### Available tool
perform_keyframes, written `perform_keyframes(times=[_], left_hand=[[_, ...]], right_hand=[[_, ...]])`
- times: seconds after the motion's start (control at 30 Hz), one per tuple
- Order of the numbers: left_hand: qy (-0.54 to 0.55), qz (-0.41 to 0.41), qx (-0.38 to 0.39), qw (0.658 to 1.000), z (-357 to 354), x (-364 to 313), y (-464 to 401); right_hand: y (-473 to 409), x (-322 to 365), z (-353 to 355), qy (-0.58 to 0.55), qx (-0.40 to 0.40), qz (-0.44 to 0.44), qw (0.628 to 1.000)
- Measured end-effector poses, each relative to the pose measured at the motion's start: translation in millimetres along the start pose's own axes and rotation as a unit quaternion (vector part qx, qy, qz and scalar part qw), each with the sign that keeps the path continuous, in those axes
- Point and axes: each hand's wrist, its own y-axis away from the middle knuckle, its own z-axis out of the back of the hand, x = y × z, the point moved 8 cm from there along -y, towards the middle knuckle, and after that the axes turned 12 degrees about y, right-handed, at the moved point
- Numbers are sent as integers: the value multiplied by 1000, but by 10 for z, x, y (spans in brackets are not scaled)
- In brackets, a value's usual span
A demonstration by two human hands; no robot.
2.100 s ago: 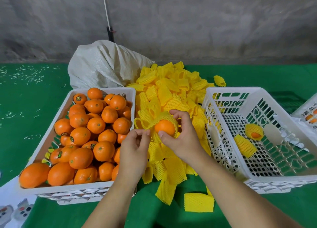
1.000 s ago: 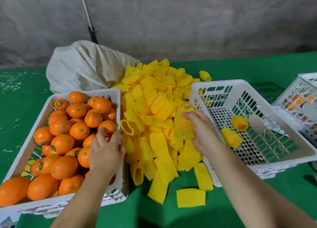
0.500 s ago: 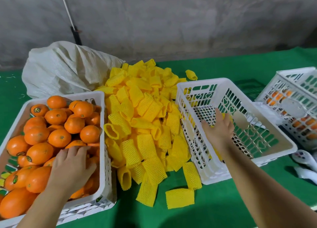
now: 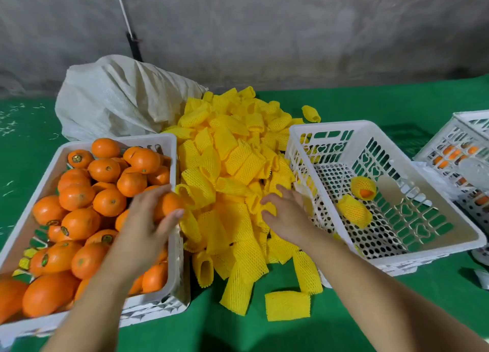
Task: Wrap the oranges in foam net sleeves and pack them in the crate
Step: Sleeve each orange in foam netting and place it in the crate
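With a newly wrapped fruit left in the white perforated plastic crate (image 4: 328,132), the left hand (image 4: 148,219) had lifted a bare round orange (image 4: 170,203) from the white supply tray (image 4: 116,142) while the right hand (image 4: 285,214), fingers loosely curled, reached for a yellow foam net sleeve (image 4: 267,209).

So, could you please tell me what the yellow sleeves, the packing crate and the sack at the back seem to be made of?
Yellow sleeves: apparently soft foam netting, matte, with open mesh and frayed cut ends. Packing crate: looks like moulded white plastic, slightly glossy, with perforated floor and slotted walls. Sack: probably woven plastic fabric, off-white, creased; the weave is too fine to confirm.
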Motion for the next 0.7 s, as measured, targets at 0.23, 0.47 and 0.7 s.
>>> perform_keyframes(times=[0.23,0.47,0.7], left_hand=[[213,17,91,973,-872,83,270],[259,24,30,965,-761,155,214],[197,12,106,975,-967,121,215]], right_hand=[[478,32,-1218,75,362,-19,929],[304,129,-729,-240,110,-81,961],[295,869,-243,-433,112,1,895]])
